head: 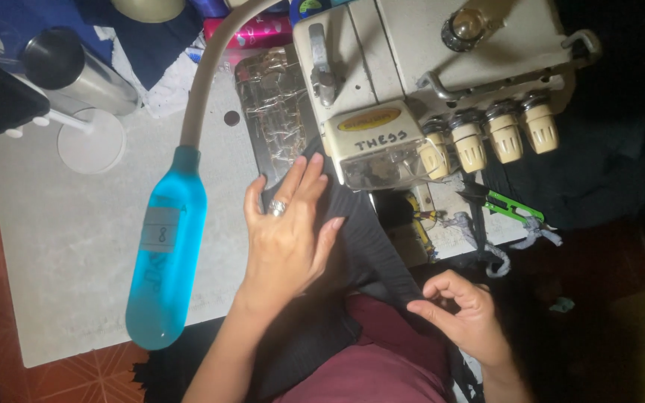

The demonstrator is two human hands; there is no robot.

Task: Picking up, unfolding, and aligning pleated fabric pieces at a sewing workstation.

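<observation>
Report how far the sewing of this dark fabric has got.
Done: cut scraps lie right of the overlock machine, which hints at earlier trimming. In hand: the left hand presses the dark fabric flat at the machine's foot, while the right hand pinches its edge nearer the lap. Left: much of the fabric sits in the lap; the seam's length is hidden.

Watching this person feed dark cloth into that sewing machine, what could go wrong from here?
The left hand lies flat on the dark fabric with its fingertips close to the sewing machine foot, so a finger might get caught. The right hand only pinches the fabric edge, which could slip and skew the seam. Loose scraps might snag.
</observation>
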